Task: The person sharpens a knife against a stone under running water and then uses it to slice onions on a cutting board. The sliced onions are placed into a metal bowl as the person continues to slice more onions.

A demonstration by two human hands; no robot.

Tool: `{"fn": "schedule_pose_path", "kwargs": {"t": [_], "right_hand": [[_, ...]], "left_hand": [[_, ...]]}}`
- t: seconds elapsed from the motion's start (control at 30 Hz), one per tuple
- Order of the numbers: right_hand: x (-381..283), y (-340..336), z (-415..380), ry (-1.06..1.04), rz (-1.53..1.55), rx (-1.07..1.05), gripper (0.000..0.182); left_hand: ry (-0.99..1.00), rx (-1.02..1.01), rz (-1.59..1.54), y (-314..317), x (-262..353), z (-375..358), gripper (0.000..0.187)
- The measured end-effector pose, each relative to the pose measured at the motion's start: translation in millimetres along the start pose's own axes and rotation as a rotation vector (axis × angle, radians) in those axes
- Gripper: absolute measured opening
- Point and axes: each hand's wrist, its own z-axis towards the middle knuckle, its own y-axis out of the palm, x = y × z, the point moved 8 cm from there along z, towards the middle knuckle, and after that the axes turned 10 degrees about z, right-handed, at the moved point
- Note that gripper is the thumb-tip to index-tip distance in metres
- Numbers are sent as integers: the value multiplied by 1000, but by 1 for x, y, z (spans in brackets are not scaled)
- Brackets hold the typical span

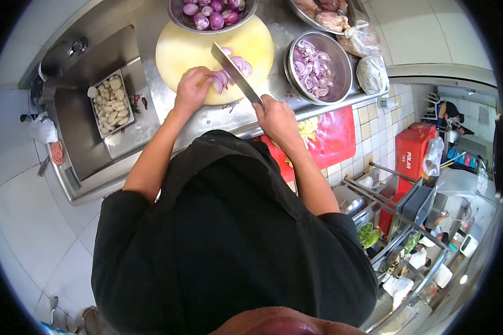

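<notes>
My right hand [275, 116] is closed round the handle of a knife [235, 72], whose blade slants up and left over the round yellow cutting board [176, 50]. Just left of the blade, my left hand [193, 89] has its fingers on sliced red onion [220, 82]. More onion slices [242, 66] lie on the right side of the blade. At the board's far edge stands a colander of whole peeled red onions [216, 20]. To the right, a steel bowl [345, 72] holds many onion slices [313, 68].
A sink [72, 134] at left holds a tray of pale pieces [112, 106]. Meat [331, 21] fills a bowl at back right, near plastic bags [371, 75]. Below the counter is a red board [338, 137]. Metal racks [397, 209] and several people are at far right.
</notes>
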Motion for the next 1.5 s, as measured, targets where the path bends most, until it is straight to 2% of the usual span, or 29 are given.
{"fn": "schedule_pose_path", "kwargs": {"t": [0.1, 0.2, 0.37, 0.47, 0.5, 0.6, 0.63, 0.73, 0.8, 0.87, 0.9, 1.0, 1.03, 1.07, 1.13, 1.23, 1.37, 1.47, 1.5], "right_hand": [[6, 6, -5, 28, 50, -42, 28], [12, 37, -4, 79, 203, -172, 34], [8, 63, 6, 134, 215, -322, 35], [28, 60, 14, 173, 259, -231, 40], [31, 55, 15, 179, 247, -228, 40], [41, 61, 17, 170, 252, -237, 39], [41, 64, 17, 153, 233, -247, 38], [38, 66, 13, 164, 200, -206, 35], [36, 70, 10, 149, 185, -201, 35], [37, 76, 9, 171, 135, -233, 38], [34, 74, 7, 170, 122, -237, 38], [33, 74, 6, 168, 124, -247, 38], [33, 74, 7, 160, 140, -248, 38], [33, 74, 7, 157, 139, -244, 38], [32, 72, 5, 154, 141, -239, 38], [34, 75, 5, 151, 152, -225, 37], [39, 73, 9, 165, 204, -213, 37], [52, 74, 14, 165, 240, -181, 39], [50, 70, 14, 184, 234, -174, 40]], "left_hand": [[-37, 136, 15, -32, -4, 23, 15], [-88, 215, 36, -59, -8, 68, 17], [-156, -17, 71, -33, -35, 155, 22], [-145, -207, 189, -2, -35, 186, 25], [-25, -272, 270, 13, -29, 195, 29], [120, -307, 396, 51, -17, 209, 36], [154, -262, 470, 55, -12, 216, 48], [-57, -293, 456, 69, -13, 239, 53], [-66, -307, 603, 81, -5, 245, 51], [-23, -339, 813, 90, 4, 246, 48], [-14, -296, 810, 111, -22, 248, 49], [-141, -267, 735, 119, -26, 250, 51], [-140, -337, 713, 124, -29, 251, 56], [-116, -311, 702, 122, -30, 250, 57], [-69, -263, 683, 105, -16, 242, 61], [-110, -172, 518, 55, 17, 228, 61], [-68, 57, 239, -14, 31, 171, 57], [-206, 27, 117, -36, 9, 92, 60], [-183, -65, 185, -32, 5, 74, 60]]}}
